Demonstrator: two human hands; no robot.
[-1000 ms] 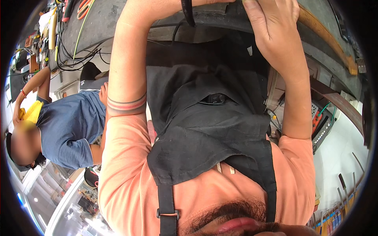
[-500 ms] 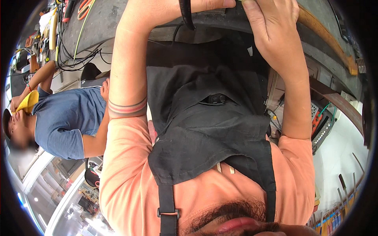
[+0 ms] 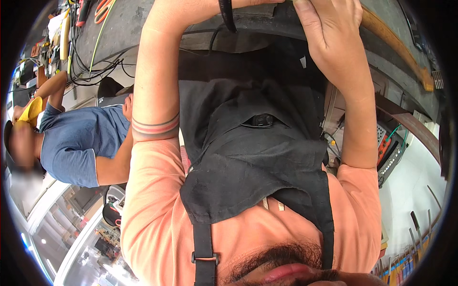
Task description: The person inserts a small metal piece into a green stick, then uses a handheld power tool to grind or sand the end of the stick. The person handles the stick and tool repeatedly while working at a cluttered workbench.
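Along the top edge, my left hand (image 3: 202, 10) is mostly cut off, and its fingers barely show. A black, curved, strap-like piece (image 3: 227, 16) hangs across it. My right hand (image 3: 329, 21) is beside it at the top, thumb pressed in against the bent fingers. A tiny greenish bit shows at the thumb tip; what the fingers hold is out of the picture. Both hands are over the front edge of a dark grey workbench (image 3: 129, 28). A black apron (image 3: 257, 157) covers my front.
Right of my right hand, a curved wooden bar (image 3: 396, 50) lies on the bench. At left are orange-handled scissors (image 3: 102, 10), red-handled pliers (image 3: 82, 12) and black cables (image 3: 76, 71). A person in a blue shirt (image 3: 83, 138) holds a yellow cloth (image 3: 32, 110). Tools (image 3: 414, 221) stand lower right.
My left thumb has slid up, almost out of the picture. My right hand has hardly moved. The other person has shifted slightly, bringing the yellow cloth up and left.
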